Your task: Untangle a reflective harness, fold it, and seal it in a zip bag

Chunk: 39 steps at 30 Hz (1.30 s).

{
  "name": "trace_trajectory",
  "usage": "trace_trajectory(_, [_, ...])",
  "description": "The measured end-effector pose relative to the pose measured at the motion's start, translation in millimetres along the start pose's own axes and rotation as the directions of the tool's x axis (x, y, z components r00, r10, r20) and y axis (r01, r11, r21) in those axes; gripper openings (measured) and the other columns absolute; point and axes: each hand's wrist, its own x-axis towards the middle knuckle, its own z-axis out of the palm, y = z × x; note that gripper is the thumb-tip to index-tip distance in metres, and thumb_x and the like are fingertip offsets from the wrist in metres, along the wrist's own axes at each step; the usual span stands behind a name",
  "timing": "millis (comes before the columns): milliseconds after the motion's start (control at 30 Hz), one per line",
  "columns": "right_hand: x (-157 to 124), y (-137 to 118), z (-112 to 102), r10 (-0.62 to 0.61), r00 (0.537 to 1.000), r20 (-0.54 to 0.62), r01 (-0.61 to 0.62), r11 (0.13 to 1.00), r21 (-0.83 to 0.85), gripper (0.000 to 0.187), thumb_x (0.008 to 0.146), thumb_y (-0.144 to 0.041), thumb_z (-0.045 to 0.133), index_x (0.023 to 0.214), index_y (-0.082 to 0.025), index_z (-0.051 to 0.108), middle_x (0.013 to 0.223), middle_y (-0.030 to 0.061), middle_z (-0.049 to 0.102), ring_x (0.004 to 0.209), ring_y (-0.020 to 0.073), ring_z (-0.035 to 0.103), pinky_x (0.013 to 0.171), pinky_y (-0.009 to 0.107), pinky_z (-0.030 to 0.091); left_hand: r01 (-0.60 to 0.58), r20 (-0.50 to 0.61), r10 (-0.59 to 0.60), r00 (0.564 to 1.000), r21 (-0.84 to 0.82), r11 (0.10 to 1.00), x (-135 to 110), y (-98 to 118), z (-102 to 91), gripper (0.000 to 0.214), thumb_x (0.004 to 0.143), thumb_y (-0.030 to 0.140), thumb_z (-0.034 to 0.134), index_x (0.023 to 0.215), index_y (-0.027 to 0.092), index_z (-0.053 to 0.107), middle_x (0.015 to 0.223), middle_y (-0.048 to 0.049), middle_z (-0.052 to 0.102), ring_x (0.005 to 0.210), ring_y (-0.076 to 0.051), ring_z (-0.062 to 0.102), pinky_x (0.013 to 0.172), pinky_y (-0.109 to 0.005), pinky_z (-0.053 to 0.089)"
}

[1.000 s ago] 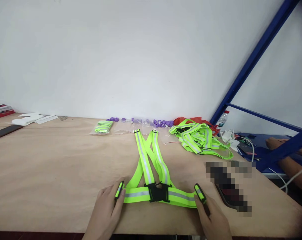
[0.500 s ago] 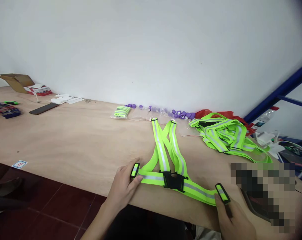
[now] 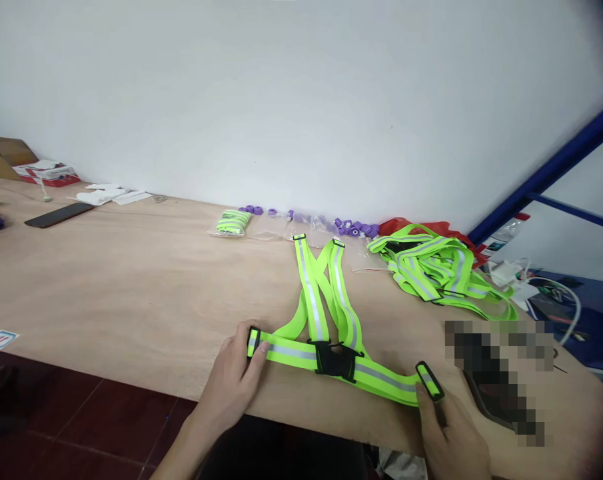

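A neon green reflective vest (image 3: 308, 293) made of elastic straps with silver stripes lies spread on the wooden table. Its black buckle (image 3: 335, 361) is fastened at the waist band. My left hand (image 3: 236, 373) pinches the left end of that band beside a black strap slider (image 3: 253, 342). At the right end, my right hand (image 3: 448, 427) grips the band by another slider (image 3: 430, 381). The two shoulder straps cross and run away from me toward the wall. Part of my right hand's fingers is hidden under the strap.
A tangled pile of similar straps (image 3: 431, 267) lies at right, by a red bag (image 3: 406, 225). Along the wall are a bagged folded vest (image 3: 231, 223), clear plastic bags (image 3: 268, 228) and several purple pieces (image 3: 354, 230). A dark flat bar (image 3: 60, 215) and papers (image 3: 106, 195) lie at left.
The view has swung slightly right, so everything sits further left in the picture. Both hands keep hold of the band ends, and the vest's layout looks the same.
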Motion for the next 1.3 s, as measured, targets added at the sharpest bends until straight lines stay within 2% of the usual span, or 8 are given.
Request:
trace_trajectory(167, [4,-10,-7,0.032,0.999,-0.01,-0.031,0.999,0.031,0.069,0.092,-0.077,0.031,0.092,-0.022,0.071,0.077,0.0114,0.071,0.073,0.0285,0.069,0.059,0.034,0.051,0.004,0.099,-0.005,0.995,0.014,1.0,9,-5,-17.2,0.035,0.095,0.046,0.051,0.123,0.026,0.057,0.097,-0.0034,0.073,0.089,-0.026,0.07,0.074,-0.031,0.052])
trace_trajectory(300, [8,-13,-8,0.028,0.999,-0.028,-0.027,0.998,0.055,0.076,0.088,-0.083,0.027,0.089,-0.021,0.071,0.069,0.0113,0.069,0.068,0.0289,0.069,0.06,0.036,0.052,0.046,0.052,-0.047,0.998,0.011,0.999,12,-15,-22.4,0.037,0.092,0.048,0.053,0.12,0.024,0.063,0.094,-0.0029,0.075,0.084,-0.025,0.07,0.067,-0.028,0.051])
trace_trajectory(433, [5,-8,-2,0.004,1.0,-0.017,-0.003,0.999,0.044,0.072,0.093,-0.075,0.028,0.104,-0.019,0.072,0.093,0.0146,0.075,0.085,0.0295,0.072,0.072,0.037,0.056,0.105,-0.046,-0.104,0.993,0.016,0.994,11,-22,-18.9,0.043,0.088,0.054,0.057,0.114,0.022,0.07,0.083,-0.0007,0.073,0.073,-0.023,0.066,0.061,-0.026,0.048])
trace_trajectory(667, [-1,-2,4,-0.082,0.997,-0.008,0.081,0.996,-0.028,0.056,0.099,-0.054,0.033,0.121,-0.018,0.069,0.106,0.0144,0.073,0.097,0.0291,0.07,0.082,0.04,0.056,0.152,-0.208,-0.143,0.968,0.03,0.988,7,-25,-14.1,0.054,0.081,0.063,0.06,0.051,0.018,0.056,0.046,0.0023,0.046,0.048,-0.014,0.041,0.048,-0.024,0.027])
trace_trajectory(767, [-1,-2,5,-0.114,0.993,-0.013,0.113,0.993,-0.041,0.05,0.099,-0.049,0.037,0.123,-0.019,0.068,0.106,0.0133,0.073,0.099,0.0288,0.069,0.087,0.04,0.055,0.083,-0.216,-0.069,0.974,0.056,0.995,7,-23,-9.9,0.049,0.087,0.059,0.056,0.064,0.018,0.065,0.054,0.0003,0.057,0.053,-0.017,0.051,0.05,-0.025,0.034])
trace_trajectory(933, [-3,3,10,-0.137,0.991,-0.016,0.135,0.989,-0.06,0.051,0.099,-0.049,0.035,0.124,-0.019,0.068,0.11,0.0129,0.074,0.1,0.0288,0.069,0.088,0.04,0.055,-0.061,-0.196,0.053,0.979,-0.036,0.998,12,-14,10.4,0.047,0.099,0.047,0.045,0.133,0.02,0.061,0.127,-0.0095,0.068,0.116,-0.027,0.064,0.092,-0.034,0.053])
trace_trajectory(1100, [-6,12,14,-0.179,0.984,-0.008,0.178,0.982,-0.058,0.053,0.101,-0.051,0.033,0.128,-0.02,0.067,0.115,0.0121,0.074,0.102,0.0278,0.069,0.087,0.039,0.056,-0.322,-0.201,0.314,0.928,-0.007,0.947,17,5,35.1,0.038,0.102,0.032,0.043,0.135,0.021,0.058,0.135,-0.0099,0.064,0.128,-0.025,0.057,0.116,-0.047,0.038])
trace_trajectory(1300, [-6,9,15,-0.182,0.983,-0.027,0.181,0.982,-0.053,0.053,0.102,-0.05,0.034,0.125,-0.019,0.069,0.112,0.0133,0.074,0.101,0.0279,0.069,0.087,0.04,0.056,-0.597,0.244,0.581,0.777,-0.012,0.802,21,42,51.3,0.033,0.099,0.025,0.05,0.13,0.022,0.062,0.129,-0.0066,0.069,0.124,-0.022,0.062,0.122,-0.047,0.032])
